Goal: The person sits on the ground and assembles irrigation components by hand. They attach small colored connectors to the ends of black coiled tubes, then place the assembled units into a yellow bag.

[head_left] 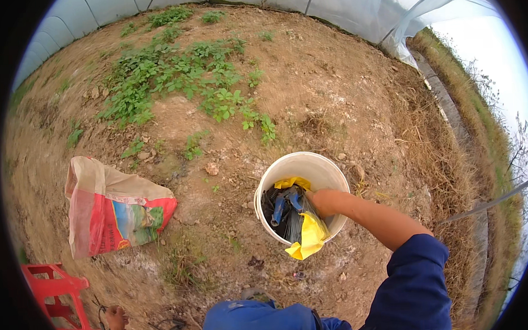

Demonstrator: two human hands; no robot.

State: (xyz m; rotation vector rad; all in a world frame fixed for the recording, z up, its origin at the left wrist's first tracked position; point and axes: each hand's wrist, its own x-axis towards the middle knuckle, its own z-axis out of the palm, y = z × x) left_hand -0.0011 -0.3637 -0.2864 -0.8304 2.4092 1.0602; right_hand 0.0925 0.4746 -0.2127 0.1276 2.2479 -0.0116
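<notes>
My right hand (322,203) reaches over the right rim into a white bucket (261,211) on the soil; its fingertips are hidden among the contents. Beside it lie a yellow and clear plastic bag (310,236), a blue-handled tool (283,205) and a bundle of thin dark strands (292,228). The tool's kind is unclear. At the lower left, my left hand (116,317) is low over the ground with fingers curled, close to black wires (100,310) and the red stool (59,285). Whatever it may hold is too small to make out.
A beige and red woven sack (111,214) lies on the bare soil (217,166) to the left. Leafy green plants (162,75) grow farther off. Plastic sheeting (258,5) walls the far side, with dry grass (444,170) along the right. Black wire-like pieces (171,325) lie near my legs (263,322).
</notes>
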